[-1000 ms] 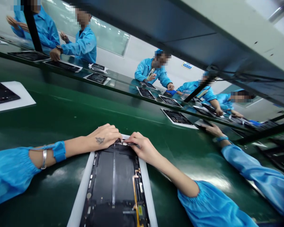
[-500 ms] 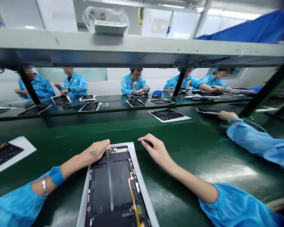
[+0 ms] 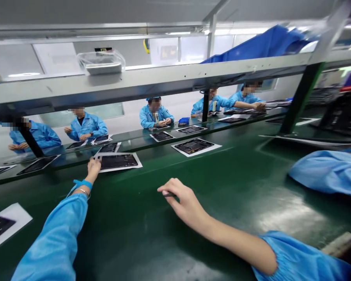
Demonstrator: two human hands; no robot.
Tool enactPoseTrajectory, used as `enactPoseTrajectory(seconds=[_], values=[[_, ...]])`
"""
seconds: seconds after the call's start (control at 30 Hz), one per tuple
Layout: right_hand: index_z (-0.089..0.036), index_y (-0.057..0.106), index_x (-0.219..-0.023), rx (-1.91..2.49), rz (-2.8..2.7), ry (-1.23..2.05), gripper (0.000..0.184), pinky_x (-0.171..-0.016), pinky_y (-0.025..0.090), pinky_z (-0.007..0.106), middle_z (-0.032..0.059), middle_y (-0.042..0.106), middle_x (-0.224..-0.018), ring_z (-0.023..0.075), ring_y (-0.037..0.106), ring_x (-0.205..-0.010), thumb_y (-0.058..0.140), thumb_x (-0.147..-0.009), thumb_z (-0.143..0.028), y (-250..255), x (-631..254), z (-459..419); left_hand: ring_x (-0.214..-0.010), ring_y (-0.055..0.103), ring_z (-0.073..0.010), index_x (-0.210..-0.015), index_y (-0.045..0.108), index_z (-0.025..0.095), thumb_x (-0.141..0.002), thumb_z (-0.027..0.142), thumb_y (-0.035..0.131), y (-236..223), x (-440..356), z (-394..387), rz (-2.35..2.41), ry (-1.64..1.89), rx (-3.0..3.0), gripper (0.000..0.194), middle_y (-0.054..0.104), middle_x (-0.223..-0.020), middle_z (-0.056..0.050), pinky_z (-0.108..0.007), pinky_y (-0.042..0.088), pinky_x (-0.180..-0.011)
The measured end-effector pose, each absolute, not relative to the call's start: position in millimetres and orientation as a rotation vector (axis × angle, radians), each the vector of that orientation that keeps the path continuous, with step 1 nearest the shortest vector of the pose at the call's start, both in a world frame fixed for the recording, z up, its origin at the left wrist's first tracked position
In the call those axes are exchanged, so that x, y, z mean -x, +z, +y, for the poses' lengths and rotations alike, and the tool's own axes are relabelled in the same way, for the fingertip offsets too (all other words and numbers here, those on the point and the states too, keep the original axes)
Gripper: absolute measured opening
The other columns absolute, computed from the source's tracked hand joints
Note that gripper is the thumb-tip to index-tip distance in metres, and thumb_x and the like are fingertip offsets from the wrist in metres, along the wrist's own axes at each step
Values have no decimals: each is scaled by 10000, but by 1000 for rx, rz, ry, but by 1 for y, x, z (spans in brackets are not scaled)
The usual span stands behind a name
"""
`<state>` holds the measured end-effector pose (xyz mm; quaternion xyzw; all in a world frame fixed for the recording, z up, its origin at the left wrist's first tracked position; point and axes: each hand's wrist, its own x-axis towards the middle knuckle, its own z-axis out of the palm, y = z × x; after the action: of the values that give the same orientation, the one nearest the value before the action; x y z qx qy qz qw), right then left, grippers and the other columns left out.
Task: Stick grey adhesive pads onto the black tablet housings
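Stretched out to the far side of the bench, my left hand (image 3: 94,166) grips the left end of an opened tablet (image 3: 119,160), a dark shell lying on a white sheet. The tablet's far left corner overlaps another tablet behind it. Over the green bench, my right hand (image 3: 183,201) is closed around a small dark tool (image 3: 169,194), mostly hidden by the fingers, so its kind cannot be told. Nearest beyond that hand, another opened tablet (image 3: 194,146) rests on its own white sheet.
The green bench (image 3: 134,234) runs across the view, with a shelf beam (image 3: 163,78) overhead on dark posts (image 3: 301,99). A tablet on white paper (image 3: 10,222) lies at left. A neighbour's blue sleeve (image 3: 327,171) reaches in at right. Several co-workers in blue sit opposite.
My left hand has carried the opened tablet from in front of me to the far left of the bench. My right hand keeps the dark tool. The view has tilted and turned right.
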<state>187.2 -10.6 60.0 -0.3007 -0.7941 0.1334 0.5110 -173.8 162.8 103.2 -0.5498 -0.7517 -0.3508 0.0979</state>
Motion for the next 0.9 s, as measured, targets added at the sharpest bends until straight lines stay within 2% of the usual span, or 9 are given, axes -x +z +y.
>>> enactPoseTrajectory(seconds=[0.1, 0.2, 0.27, 0.33, 0.4, 0.5, 0.6, 0.73, 0.9], values=[[-200, 665, -944, 728, -1961, 376, 280, -720, 463, 298, 41, 635, -859, 190, 591, -833, 500, -869, 14, 51, -182, -10, -1233, 560, -316, -1241, 623, 142, -959, 248, 595, 104, 154, 153, -1944, -899, 1834, 303, 598, -1312, -159, -529, 462, -1042], [-192, 663, -911, 761, -2041, 443, 279, -723, 460, 302, 44, 641, -866, 196, 594, -840, 516, -847, 36, 42, -179, -9, -1352, 484, -281, -1103, 715, 214, -908, 136, 542, 130, 124, 137, -1558, -714, 2102, 272, 623, -1344, -102, -446, 359, -1160], [-188, 666, -898, 793, -2079, 479, 271, -736, 459, 310, 48, 647, -876, 200, 595, -851, 518, -850, 35, 39, -178, -8, -1437, 383, -233, -1144, 705, 269, -910, 126, 513, 164, 104, 127, -1348, -636, 2179, 335, 552, -1451, -27, -403, 264, -1218], [-185, 669, -899, 815, -2093, 501, 263, -748, 459, 316, 50, 650, -884, 202, 595, -861, 520, -855, 29, 39, -177, -8, -1498, 261, -247, -1281, 636, 265, -936, 130, 468, 210, 88, 118, -1180, -654, 2122, 407, 434, -1550, -40, -456, 188, -1237], [-183, 670, -904, 817, -2088, 504, 260, -760, 459, 319, 49, 652, -889, 201, 592, -867, 523, -857, 26, 41, -177, -8, -1498, 249, -291, -1384, 554, 227, -961, 134, 418, 262, 77, 112, -972, -774, 1881, 455, 389, -1572, -98, -522, 216, -1204], [-186, 672, -905, 810, -2080, 489, 257, -761, 456, 318, 47, 651, -886, 202, 588, -868, 531, -855, 23, 44, -177, -8, -1473, 287, -319, -1490, 423, 171, -979, 177, 404, 333, 68, 111, -973, -899, 1646, 511, 357, -1579, -154, -520, 240, -1178], [-189, 672, -897, 810, -2085, 478, 252, -764, 454, 320, 45, 654, -887, 201, 586, -868, 530, -860, 16, 44, -175, -8, -1344, 463, -330, -1377, 543, 127, -988, 224, 406, 379, 64, 115, -1206, -832, 1611, 424, 565, -1399, -179, -486, 305, -1122], [-186, 666, -877, 816, -2086, 489, 240, -775, 457, 324, 45, 655, -886, 204, 586, -879, 529, -860, 10, 42, -172, -8, -1100, 614, -315, -1062, 684, 104, -986, 254, 397, 403, 60, 117, -1345, -757, 1588, 333, 712, -1065, -162, -421, 393, -966], [-189, 665, -873, 795, -2097, 490, 243, -779, 462, 322, 44, 650, -890, 203, 585, -885, 527, -851, 9, 43, -171, -11, -1104, 609, -321, -1067, 686, 144, -934, 220, 431, 409, 53, 112, -1340, -789, 1560, 297, 705, -1114, -149, -393, 418, -915]])
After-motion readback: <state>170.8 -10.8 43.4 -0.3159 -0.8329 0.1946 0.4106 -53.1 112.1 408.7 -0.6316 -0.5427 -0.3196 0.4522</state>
